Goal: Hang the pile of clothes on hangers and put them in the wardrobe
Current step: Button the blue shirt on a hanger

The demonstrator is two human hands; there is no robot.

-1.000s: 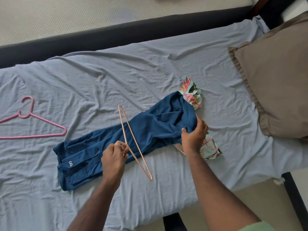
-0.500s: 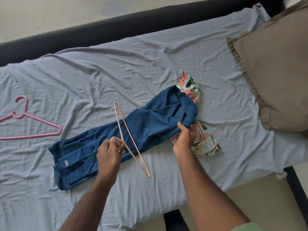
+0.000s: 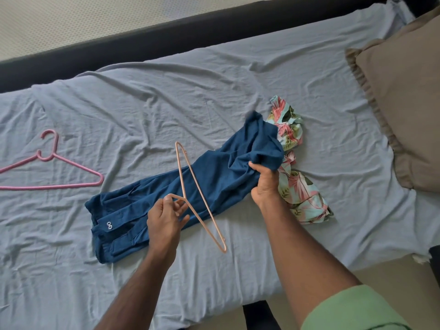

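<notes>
1. 2 garments are spread on the bed's grey-blue sheet (image 3: 214, 96): 1 dark blue cotton trouser pair (image 3: 190, 186), 1 crumpled floral fabric piece (image 3: 300, 194) beneath its end.
2. 2 hangers are counted: 1 thin peach plastic hanger (image 3: 197, 186) pinched at its hook by the left hand (image 3: 164, 220), 1 pink plastic hanger (image 3: 54, 170) lying apart on the sheet.
3. The trouser end is clenched by the right hand (image 3: 265, 184).

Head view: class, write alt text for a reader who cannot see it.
A person's left hand holds a peach hanger while the right hand grips blue trousers on a bed. A floral garment, pink hanger and brown pillow lie nearby.
</notes>
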